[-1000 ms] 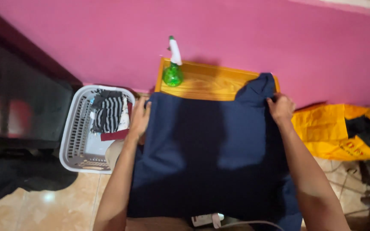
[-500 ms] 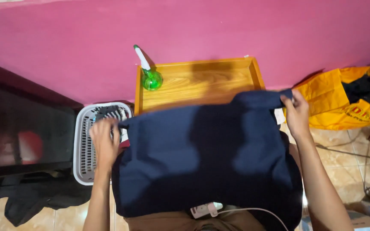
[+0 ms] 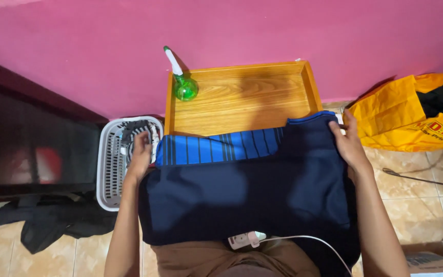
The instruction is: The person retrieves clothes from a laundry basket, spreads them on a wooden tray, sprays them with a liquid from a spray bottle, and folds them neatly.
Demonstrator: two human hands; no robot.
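Note:
A dark navy garment point(image 3: 247, 197) lies spread over the near part of a wooden tray-like table point(image 3: 242, 95). Its far left part is pulled back, baring a bright blue striped panel point(image 3: 216, 147). My left hand point(image 3: 139, 154) grips the garment's left edge, beside a white basket. My right hand point(image 3: 347, 141) holds the garment's far right corner near the table's right rim. A white cabled device point(image 3: 244, 239) rests at the garment's near edge.
A green spray bottle point(image 3: 183, 82) stands on the table's far left corner. The white plastic basket point(image 3: 109, 169) with clothes sits on the floor at left, dark cloth point(image 3: 52, 220) below it. A yellow bag point(image 3: 411, 120) lies at right, a pink wall behind.
The garment has been pulled toward me, uncovering more of the wooden table and the blue striped panel. Both hands moved nearer with its edges. The view shifted.

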